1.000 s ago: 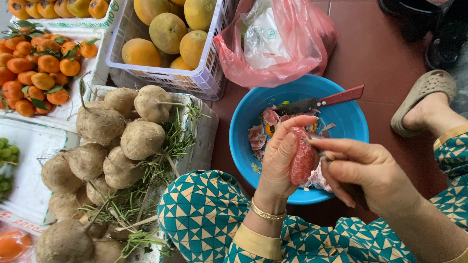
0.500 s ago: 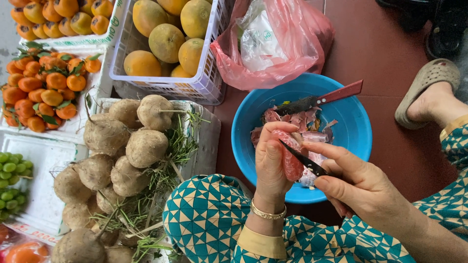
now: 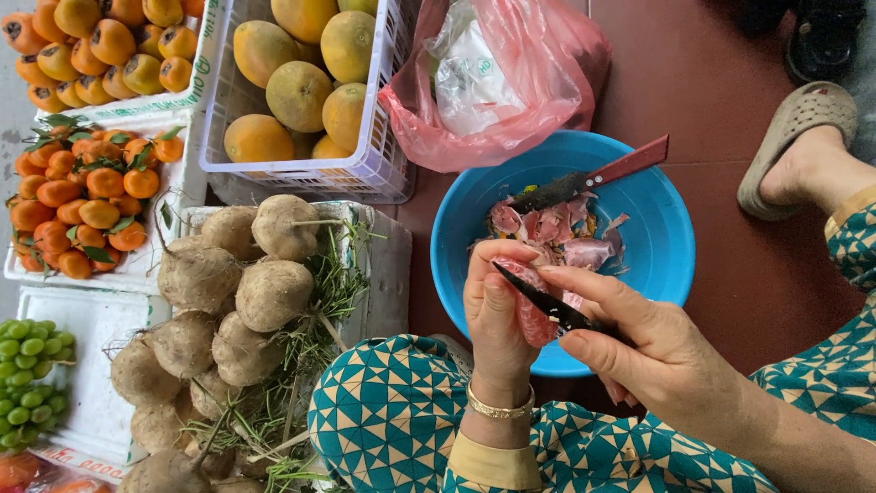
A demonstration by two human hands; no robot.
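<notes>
Over the blue bowl (image 3: 666, 237), the left hand (image 3: 500, 315) curls its fingers around a piece of pink fruit (image 3: 529, 310), gripping it from the side with the thumb on top, a gold bracelet (image 3: 500, 409) at the wrist. Beside it the right hand (image 3: 639, 342) pinches a small dark-bladed knife (image 3: 543, 297), the blade lying across the pink piece and touching it. Beneath both hands, inside the bowl, lies a heap of pink peelings (image 3: 557, 228), and a second knife with a red handle (image 3: 593, 178) rests across the far rim, its blade pointing into the bowl. That makes two knives and one bowl. Just beyond the bowl, touching its edge, sits one pink plastic bag (image 3: 511, 100) with white bags inside. To its left stands a white basket (image 3: 383, 137) with six large yellow-green citrus fruits showing, one cut off by the frame. Nearer the person, a foam box (image 3: 388, 265) holds a pile of brown root tubers (image 3: 265, 292) with stalks, about a dozen in view. Further left are crates of small orange fruits (image 3: 87, 196) with leaves, too many to count, more orange fruit (image 3: 100, 46) above them, and green grapes (image 3: 23, 383) at the edge. One foot in a grey sandal (image 3: 794, 128) rests on the red-brown floor (image 3: 730, 82) to the right of the bowl.
</notes>
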